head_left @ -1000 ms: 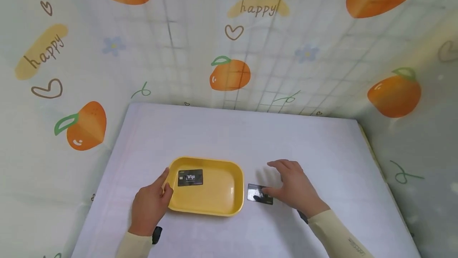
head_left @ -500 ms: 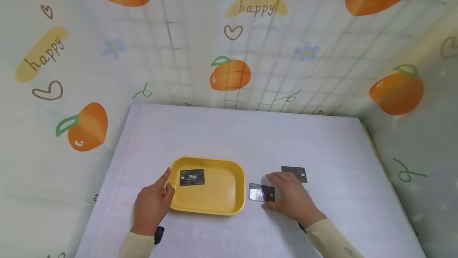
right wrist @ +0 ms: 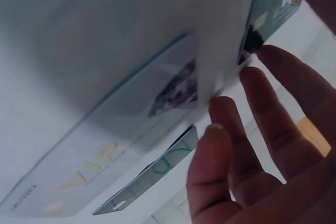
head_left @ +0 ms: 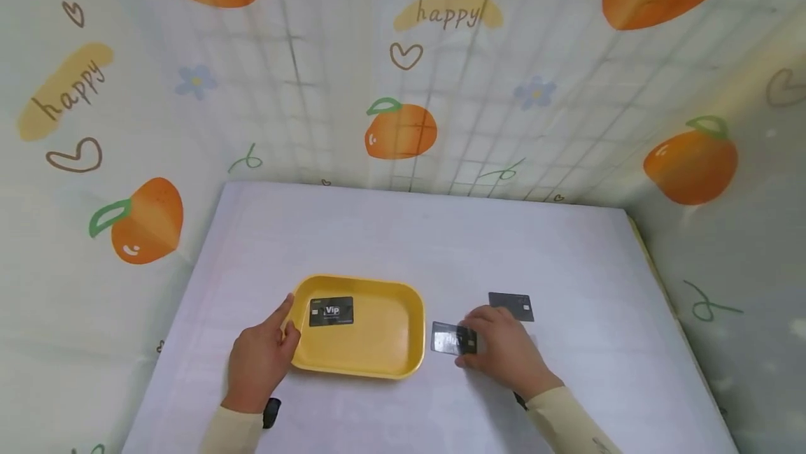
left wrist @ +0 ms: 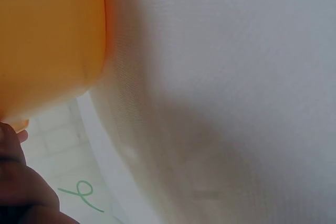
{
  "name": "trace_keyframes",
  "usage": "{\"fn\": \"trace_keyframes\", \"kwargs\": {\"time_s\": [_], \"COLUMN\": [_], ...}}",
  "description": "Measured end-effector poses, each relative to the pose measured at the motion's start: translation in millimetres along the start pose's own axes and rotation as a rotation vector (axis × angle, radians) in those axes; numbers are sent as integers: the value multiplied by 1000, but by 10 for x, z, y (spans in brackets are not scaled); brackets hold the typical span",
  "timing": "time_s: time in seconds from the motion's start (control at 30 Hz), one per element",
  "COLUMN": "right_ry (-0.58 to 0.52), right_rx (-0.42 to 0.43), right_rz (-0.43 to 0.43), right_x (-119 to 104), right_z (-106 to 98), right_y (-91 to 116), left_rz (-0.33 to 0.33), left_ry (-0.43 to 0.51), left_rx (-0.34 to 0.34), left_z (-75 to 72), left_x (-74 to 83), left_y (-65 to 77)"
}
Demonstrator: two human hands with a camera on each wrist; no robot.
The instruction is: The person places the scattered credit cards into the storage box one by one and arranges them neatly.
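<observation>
My left hand (head_left: 261,363) holds the left edge of a yellow tray (head_left: 412,363), with thumb and index finger at its rim. A black card marked "Vip" (head_left: 331,311) lies inside the tray, toward its upper left. Right of the tray, my right hand (head_left: 504,352) pinches a glossy black card (head_left: 446,338) by its long edges, thumb on the near side and fingers on the far side. Another dark card (head_left: 513,305) lies just behind that hand. In the right wrist view, a large VIP card (right wrist: 105,145) lies close below the hand; the head view hides it.
A white-covered table (head_left: 352,230) bears the tray and cards. Behind and beside it hangs a pale curtain (head_left: 327,125) printed with oranges, hearts and "happy". The tray's outer wall (left wrist: 47,35) fills the upper left of the left wrist view.
My right hand has come down from above the cards and closed its thumb and fingers at the near card's edges, uncovering the card behind. The left hand stays at the tray.
</observation>
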State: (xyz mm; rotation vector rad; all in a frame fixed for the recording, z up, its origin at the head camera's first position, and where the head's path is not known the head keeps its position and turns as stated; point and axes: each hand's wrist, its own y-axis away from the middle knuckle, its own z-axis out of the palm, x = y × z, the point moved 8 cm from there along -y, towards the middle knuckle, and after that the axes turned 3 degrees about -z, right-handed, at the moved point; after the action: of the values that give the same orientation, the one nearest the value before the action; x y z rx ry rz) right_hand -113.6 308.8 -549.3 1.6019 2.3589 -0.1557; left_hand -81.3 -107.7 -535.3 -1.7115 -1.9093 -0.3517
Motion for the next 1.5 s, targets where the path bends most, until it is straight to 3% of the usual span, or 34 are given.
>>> {"fn": "trace_keyframes", "kwargs": {"time_s": [0.37, 0.77, 1.1, 1.33, 1.5], "right_ry": [-20, 2, 45, -53, -51], "right_rx": [29, -48, -14, -85, -94], "right_rz": [-14, 17, -60, 23, 45], "right_x": [28, -11, -159, -159, -183], "right_z": [-82, -26, -63, 42, 65], "right_y": [-45, -53, 3, -2, 1], "left_rz": [10, -18, -33, -51, -31], "left_ry": [24, 18, 18, 16, 19], "left_rx": [9, -6, -25, -43, -22], "left_z": [50, 9, -30, -38, -36], "left_x": [7, 9, 28, 11, -7], "left_y": [-47, -26, 10, 14, 8]}}
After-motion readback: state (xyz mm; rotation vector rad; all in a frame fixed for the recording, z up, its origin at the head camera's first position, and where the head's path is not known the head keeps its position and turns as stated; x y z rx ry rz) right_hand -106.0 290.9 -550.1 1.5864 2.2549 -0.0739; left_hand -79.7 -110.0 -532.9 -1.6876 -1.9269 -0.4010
